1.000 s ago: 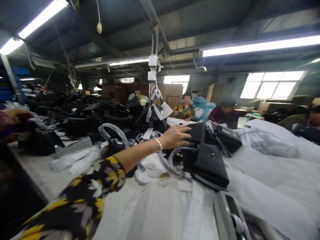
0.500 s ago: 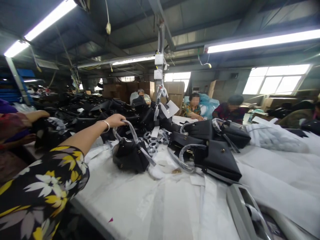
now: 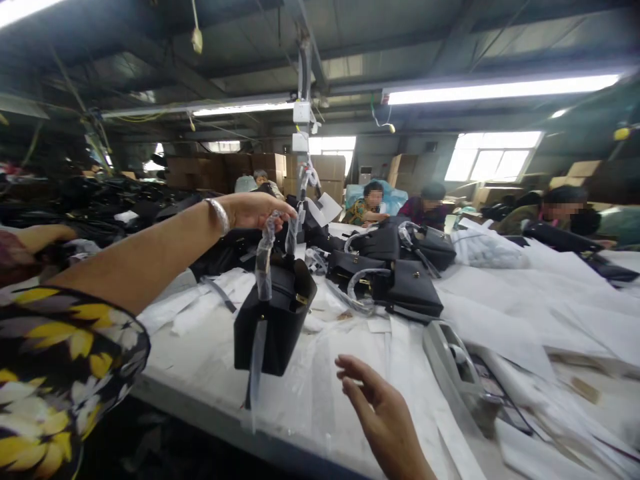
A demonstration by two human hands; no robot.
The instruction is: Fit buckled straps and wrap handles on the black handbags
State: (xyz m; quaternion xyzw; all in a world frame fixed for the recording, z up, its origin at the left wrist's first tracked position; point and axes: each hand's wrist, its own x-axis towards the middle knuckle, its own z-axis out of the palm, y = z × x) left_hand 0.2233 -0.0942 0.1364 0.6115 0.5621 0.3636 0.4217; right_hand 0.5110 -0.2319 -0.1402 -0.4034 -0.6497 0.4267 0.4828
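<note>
My left hand (image 3: 257, 210) is closed on the plastic-wrapped handle of a black handbag (image 3: 274, 319) and holds it in the air above the white table (image 3: 200, 347). A silver bracelet sits on that wrist, below a floral sleeve. My right hand (image 3: 383, 417) is low in the middle of the view, fingers spread and holding nothing, just right of the hanging bag.
More black handbags (image 3: 400, 277) with wrapped handles lie on the table beyond. White wrapping sheets (image 3: 540, 293) cover the right side. A tape dispenser (image 3: 457, 367) lies near my right hand. Several people sit at the far end. Another person's arm (image 3: 40, 237) is at the left.
My left hand went from the bags at the table's middle to a bag on the left, gripped its handle and lifted it toward me. My right hand has come into view.
</note>
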